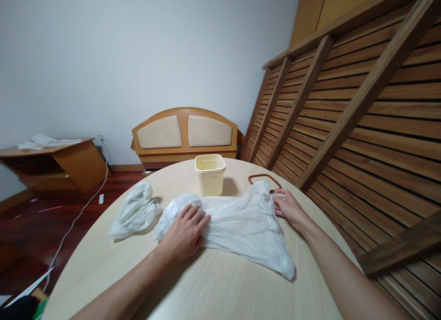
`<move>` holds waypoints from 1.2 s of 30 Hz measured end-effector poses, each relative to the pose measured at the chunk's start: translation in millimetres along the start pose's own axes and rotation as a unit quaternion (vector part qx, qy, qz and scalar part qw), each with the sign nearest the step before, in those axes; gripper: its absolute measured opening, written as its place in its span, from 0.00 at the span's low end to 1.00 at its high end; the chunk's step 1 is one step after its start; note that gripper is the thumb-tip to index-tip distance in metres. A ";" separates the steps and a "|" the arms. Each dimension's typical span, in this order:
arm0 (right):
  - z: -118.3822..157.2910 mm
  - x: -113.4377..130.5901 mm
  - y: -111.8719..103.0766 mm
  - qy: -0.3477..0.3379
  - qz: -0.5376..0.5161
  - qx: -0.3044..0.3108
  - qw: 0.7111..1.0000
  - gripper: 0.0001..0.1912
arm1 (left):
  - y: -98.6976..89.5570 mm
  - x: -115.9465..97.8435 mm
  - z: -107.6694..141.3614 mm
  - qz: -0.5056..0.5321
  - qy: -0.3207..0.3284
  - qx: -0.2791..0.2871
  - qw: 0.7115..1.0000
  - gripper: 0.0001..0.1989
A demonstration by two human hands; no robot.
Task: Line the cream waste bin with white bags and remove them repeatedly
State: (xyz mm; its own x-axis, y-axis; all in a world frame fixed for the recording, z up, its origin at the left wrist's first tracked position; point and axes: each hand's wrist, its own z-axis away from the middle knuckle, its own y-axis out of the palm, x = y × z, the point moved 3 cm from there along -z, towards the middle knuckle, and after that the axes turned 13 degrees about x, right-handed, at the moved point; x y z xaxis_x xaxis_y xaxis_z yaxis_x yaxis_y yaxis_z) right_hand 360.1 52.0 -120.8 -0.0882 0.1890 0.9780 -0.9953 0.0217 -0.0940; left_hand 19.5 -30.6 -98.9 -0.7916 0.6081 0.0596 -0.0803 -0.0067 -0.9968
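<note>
A white plastic bag [237, 219] lies stretched sideways across the round table, bunched at its left end and spread wide at its right. My left hand [186, 228] rests on the bunched end with its fingers somewhat apart. At the upper right edge of the bag, my right hand [286, 207] has its fingers bent at the plastic; whether they pinch it is hard to make out. Behind the bag stands a pale yellow open container [211, 177]. A brown rounded frame [263, 175] lies beyond my right hand. Another crumpled white bag [136, 212] sits at the left.
The round table [241, 288] has a light wood top. A slatted wooden panel [344, 117] leans along the right side. Behind the table is a headboard [186, 131]; a low desk [69, 163] with papers stands at the left, and a cable [77, 219] runs across the floor.
</note>
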 end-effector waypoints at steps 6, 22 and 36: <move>22.5 5.7 3.2 0.040 0.028 0.123 0.991 0.34 | 1.7 1.9 -1.7 -0.005 -0.014 0.005 1.000 0.28; 16.0 -7.6 -13.7 0.014 0.177 0.150 0.973 0.40 | 7.6 5.9 -3.1 -0.017 -0.002 0.001 1.000 0.26; 53.3 54.6 35.7 -0.262 0.536 -0.066 0.800 0.15 | 3.1 -11.0 -1.3 0.018 0.064 -0.017 0.998 0.27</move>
State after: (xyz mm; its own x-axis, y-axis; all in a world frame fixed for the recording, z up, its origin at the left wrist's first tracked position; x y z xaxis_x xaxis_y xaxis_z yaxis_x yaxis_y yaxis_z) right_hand 317.6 10.7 -60.8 -0.9269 -0.2679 0.2628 -0.3271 0.2332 -0.9158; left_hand 28.7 -36.3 -102.8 -0.7099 0.7041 0.0192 -0.0308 -0.0038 -0.9995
